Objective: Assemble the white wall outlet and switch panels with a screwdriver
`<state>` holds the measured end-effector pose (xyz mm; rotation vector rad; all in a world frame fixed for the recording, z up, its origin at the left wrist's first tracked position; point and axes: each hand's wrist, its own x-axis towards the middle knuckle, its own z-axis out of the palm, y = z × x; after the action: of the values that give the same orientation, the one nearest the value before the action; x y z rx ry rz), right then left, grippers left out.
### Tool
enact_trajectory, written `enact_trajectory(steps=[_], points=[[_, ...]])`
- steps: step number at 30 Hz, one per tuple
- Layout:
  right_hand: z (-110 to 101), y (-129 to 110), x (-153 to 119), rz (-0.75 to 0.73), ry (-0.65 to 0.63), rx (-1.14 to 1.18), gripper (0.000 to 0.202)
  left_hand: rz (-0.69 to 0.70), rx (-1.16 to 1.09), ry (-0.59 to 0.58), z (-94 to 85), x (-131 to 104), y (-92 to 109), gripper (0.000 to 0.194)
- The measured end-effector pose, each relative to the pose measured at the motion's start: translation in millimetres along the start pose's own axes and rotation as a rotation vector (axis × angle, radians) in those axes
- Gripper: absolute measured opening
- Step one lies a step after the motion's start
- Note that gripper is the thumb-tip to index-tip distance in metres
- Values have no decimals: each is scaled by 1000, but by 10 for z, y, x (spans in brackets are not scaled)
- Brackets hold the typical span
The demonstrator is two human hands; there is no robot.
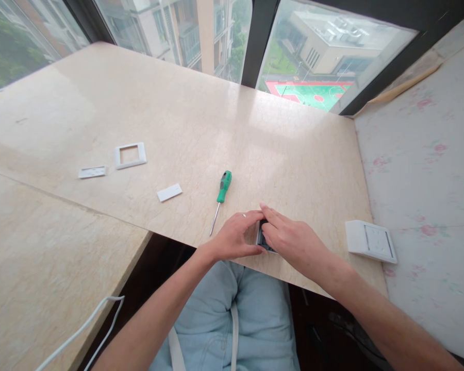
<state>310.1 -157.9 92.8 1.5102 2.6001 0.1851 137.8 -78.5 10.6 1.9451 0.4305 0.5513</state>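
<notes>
The pale, veined tabletop [185, 118] spreads ahead of the hands and to their left, where a seam crosses it, and nearer the person on that side a white cord [83, 325] loops past its edge. Well beyond the hands stands a dark window frame [259, 44], its panes showing trees [7, 49] and a tall building [206, 36] to the left, a low building [332, 49] and a green-and-red court [313, 94] to the right. Right of the hands rises a wall [413, 170] with faint pink flowers.
</notes>
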Motion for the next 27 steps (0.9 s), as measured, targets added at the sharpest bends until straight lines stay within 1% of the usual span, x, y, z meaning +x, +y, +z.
enact_trajectory(steps=[4,9,11,13,15,17,21,23,27], points=[[8,14,-20,-14,45,25,13,-7,-1,4,2,2,-3,80],[17,38,-42,12,52,116,14,9,-27,7,-3,9,4,80],[34,59,-44,82,67,210,14,20,-41,2,-11,15,17,80],[55,83,-36,191,66,320,12,23,-47,-6,-21,20,29,78],[70,99,-21,283,36,408,10,26,-48,-9,-27,23,34,76],[70,101,-6,316,2,455,12,34,-51,-5,-29,22,28,76],[67,62,-11,296,-6,437,19,43,-54,3,-23,10,2,79],[87,37,-38,256,31,394,20,42,-53,3,-19,6,-5,78],[151,18,-121,101,145,313,21,33,-47,3,-13,1,-6,78]])
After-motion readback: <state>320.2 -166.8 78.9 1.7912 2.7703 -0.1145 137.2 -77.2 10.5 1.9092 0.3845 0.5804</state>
